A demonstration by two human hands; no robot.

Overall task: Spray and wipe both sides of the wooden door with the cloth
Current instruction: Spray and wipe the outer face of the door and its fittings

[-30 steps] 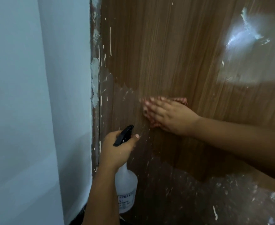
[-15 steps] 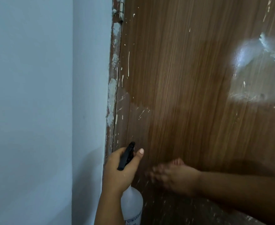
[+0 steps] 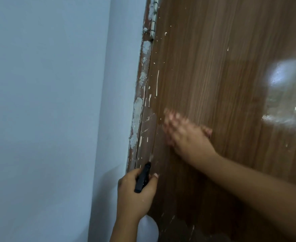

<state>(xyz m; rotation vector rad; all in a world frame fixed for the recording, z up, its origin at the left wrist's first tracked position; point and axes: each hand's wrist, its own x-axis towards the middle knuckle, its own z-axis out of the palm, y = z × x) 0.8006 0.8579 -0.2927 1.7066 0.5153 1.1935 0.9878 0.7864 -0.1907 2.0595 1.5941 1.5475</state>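
The brown wooden door (image 3: 213,75) fills the right side, speckled with white paint flecks. My right hand (image 3: 185,135) lies flat on it near the hinge edge, fingers stretched out and blurred by motion. The cloth is almost wholly hidden under that palm; I cannot make it out clearly. Lower down, my left hand (image 3: 135,198) grips a spray bottle (image 3: 148,229) by the neck. The bottle has a white body and a black trigger head (image 3: 143,179) that points up at the door.
A pale blue wall (image 3: 47,102) takes up the left half. The paint-smeared door frame (image 3: 138,105) and a hinge (image 3: 153,16) run down between wall and door. A bright light reflection (image 3: 283,74) shines on the door's right part.
My right hand has swept up the door from a low spot to about mid height. The left hand with the bottle has stayed near the hinge edge.
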